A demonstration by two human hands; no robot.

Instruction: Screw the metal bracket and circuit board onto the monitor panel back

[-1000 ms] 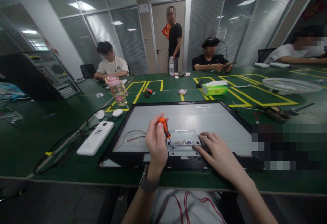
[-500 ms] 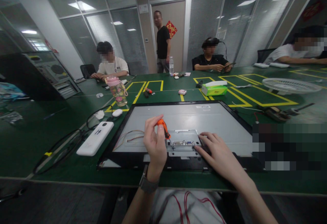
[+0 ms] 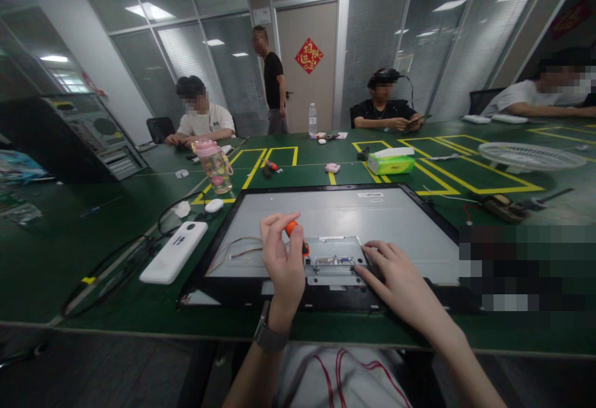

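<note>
My left hand (image 3: pixel 283 259) is closed round the orange-and-black handle of a screwdriver (image 3: pixel 292 228), which leans over the left end of a metal bracket (image 3: pixel 335 248). The screwdriver's tip is hard to make out. Video ports (image 3: pixel 343 261) show along the bracket's front. With fingers spread, my right hand (image 3: pixel 395 274) rests on the bracket's right side, thumb near the ports. Beneath both lies a monitor panel (image 3: pixel 279 209), its grey metal back up inside a black frame. Thin wires (image 3: pixel 242 250) lie on the panel left of my left hand.
A white power bank (image 3: pixel 173 253) and black cables (image 3: pixel 112 265) lie to the left. Behind the panel stand a pink-lidded bottle (image 3: pixel 215 169) and a green tissue pack (image 3: pixel 391 163). A computer case (image 3: pixel 88 135) is far left. Several people sit or stand beyond the table.
My left hand has turned slightly about the screwdriver, its thumb now covering more of the handle. My right hand stays put. The standing person has moved left, uncovering the red door sign.
</note>
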